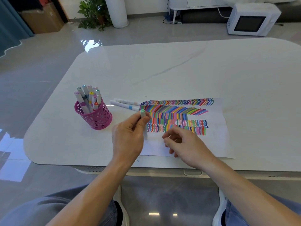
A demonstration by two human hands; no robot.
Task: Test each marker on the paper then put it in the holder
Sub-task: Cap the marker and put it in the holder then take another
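My left hand [130, 136] grips a white marker [143, 117] with a pale green cap end, held upright over the near left corner of the paper [216, 141]. The paper lies on the white table [179, 70] and is covered with rows of coloured strokes. My right hand [184, 144] hovers over the paper's near edge with loosely curled fingers; I cannot tell whether it holds a small cap. A pink perforated holder [97, 117] with several markers stands to the left. Two more white markers [125, 104] lie between the holder and the paper.
The table's near edge runs just below my hands. Beyond the far edge, on the floor, are a potted plant [92, 13], a white microwave [250, 19] and a cardboard box [42, 18]. My knees show under the table.
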